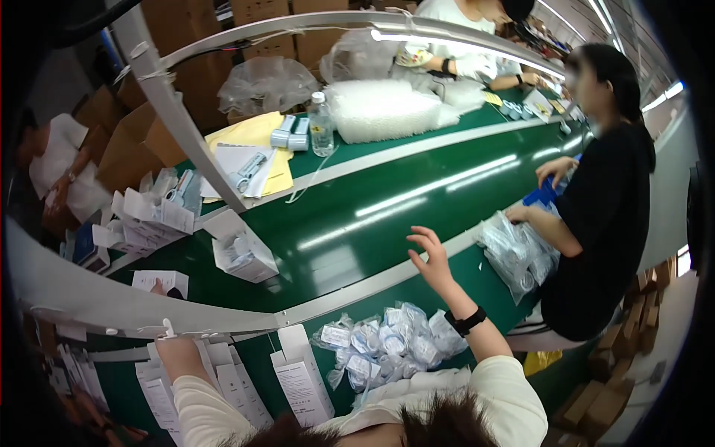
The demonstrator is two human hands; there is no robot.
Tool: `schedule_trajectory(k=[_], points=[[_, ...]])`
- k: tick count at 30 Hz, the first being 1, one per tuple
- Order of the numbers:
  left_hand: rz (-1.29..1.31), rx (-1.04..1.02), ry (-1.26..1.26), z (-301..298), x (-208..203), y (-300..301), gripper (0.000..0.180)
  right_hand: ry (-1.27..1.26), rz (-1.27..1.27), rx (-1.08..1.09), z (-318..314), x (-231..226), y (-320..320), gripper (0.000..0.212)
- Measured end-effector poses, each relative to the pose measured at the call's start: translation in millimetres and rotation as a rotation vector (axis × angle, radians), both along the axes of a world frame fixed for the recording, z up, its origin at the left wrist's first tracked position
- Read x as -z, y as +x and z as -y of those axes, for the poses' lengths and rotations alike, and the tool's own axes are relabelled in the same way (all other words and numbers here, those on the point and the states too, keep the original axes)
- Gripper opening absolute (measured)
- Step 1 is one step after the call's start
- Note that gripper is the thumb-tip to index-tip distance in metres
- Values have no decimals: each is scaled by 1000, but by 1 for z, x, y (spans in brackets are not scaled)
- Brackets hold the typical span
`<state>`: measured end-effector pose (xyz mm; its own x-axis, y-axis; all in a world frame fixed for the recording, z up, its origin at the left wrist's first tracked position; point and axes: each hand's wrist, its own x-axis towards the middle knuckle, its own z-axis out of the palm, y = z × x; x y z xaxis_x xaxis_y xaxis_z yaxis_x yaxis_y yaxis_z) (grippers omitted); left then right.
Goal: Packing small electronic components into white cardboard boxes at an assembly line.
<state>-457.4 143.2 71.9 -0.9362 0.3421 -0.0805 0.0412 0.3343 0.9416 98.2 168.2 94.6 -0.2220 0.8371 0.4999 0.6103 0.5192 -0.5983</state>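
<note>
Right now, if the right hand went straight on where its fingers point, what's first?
Likely the white packing wrap, across the green belt. The open right hand points forward and slightly left. Its height is unclear; a low path might hit the far pale rail first.

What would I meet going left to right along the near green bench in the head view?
Group of white boxes, single white box with its flap up, pile of small bagged items, larger clear plastic bag.

A packing workshop, by its green conveyor (320,217), brown cartons (197,82) and bagged goods (395,339).
</note>
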Motion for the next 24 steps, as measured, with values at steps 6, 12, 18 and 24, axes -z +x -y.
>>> schedule_trajectory(k=[6,12,18,24], points=[[-48,-245,-48,32,83,-45,43,70,-71,405,30,-5,80,24],[-382,-325,-74,29,112,-51,35,41,-22,588,57,8,132,27],[-290,-276,-91,49,102,-15,27,231,602,751,26,7,178,41],[-63,-304,28,59,69,-46,22,-581,976,843,-38,1,196,65]])
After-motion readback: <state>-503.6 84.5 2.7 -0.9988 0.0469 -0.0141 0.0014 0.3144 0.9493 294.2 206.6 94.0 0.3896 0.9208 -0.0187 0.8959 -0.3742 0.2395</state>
